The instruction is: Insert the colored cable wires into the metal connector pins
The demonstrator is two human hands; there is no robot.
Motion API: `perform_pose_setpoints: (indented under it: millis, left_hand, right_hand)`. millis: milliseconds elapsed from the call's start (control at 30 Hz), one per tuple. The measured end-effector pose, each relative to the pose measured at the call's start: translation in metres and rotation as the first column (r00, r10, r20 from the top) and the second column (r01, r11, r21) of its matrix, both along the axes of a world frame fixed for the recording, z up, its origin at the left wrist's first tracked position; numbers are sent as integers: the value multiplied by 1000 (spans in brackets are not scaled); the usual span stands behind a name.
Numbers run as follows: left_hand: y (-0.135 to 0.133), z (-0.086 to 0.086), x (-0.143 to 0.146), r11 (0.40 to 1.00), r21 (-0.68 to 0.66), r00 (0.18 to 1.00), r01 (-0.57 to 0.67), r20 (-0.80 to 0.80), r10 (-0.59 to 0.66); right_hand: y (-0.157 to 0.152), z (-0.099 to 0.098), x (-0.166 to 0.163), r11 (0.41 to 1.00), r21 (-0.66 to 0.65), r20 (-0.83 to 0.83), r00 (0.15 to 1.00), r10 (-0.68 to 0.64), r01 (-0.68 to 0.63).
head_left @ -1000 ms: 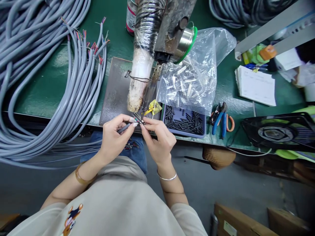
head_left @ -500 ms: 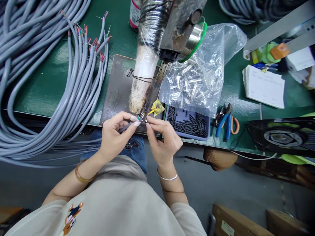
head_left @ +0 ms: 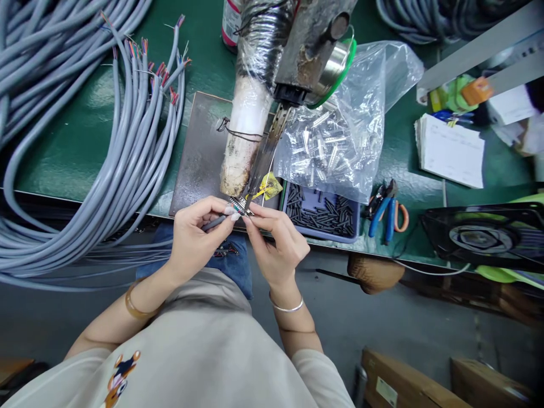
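Note:
My left hand (head_left: 199, 229) is closed round the end of a grey cable (head_left: 213, 223), thumb and fingertips pinched near its coloured wires. Those wires meet a small metal pin connector (head_left: 241, 205). At the connector's right end, the thumb and forefinger of my right hand (head_left: 276, 238) are pinched together on it. Directly above, a mounted soldering iron (head_left: 268, 150) points down, its tip at the connector; whether they touch I cannot make out. A thin solder wire runs down beside the tip. Beside it lies a yellow piece (head_left: 271, 186), partly behind the iron.
Bundled grey cables (head_left: 140, 124) with stripped ends cover the left. A fume pipe (head_left: 244, 124) wrapped in plastic hangs by the iron. To the right are a plastic bag (head_left: 335, 124) of metal parts, a tray (head_left: 355, 232) of black pieces, pliers (head_left: 389, 212) and a fan (head_left: 480, 235).
The connector has shifted slightly under the iron, and more of its pin row shows. A straight solder wire is now visible beside the tip. Both hands keep their pinch; the view has shifted slightly.

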State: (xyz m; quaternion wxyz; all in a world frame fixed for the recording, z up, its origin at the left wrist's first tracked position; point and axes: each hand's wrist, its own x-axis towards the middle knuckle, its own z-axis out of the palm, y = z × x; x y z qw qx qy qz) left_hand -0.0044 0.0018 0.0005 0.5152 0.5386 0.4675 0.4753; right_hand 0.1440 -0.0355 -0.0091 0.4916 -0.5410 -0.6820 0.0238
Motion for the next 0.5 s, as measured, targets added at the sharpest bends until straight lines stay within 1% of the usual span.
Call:
perform_pose_setpoints:
  millis: [167,300,500]
  left_hand:
    - [2,4,0,999,38,1000,-11,-16,11]
    - [2,6,-1,1000,20,999,-15,-30,16]
    - [0,3,-2,1000,1,998,-7,-59,7]
  right_hand:
    - [2,2,0,1000,6,-26,1000,-6,6]
    - [1,3,0,1000,4,-11,1000,-7,7]
    - [0,2,2,1000,13,19,1000,21,-21]
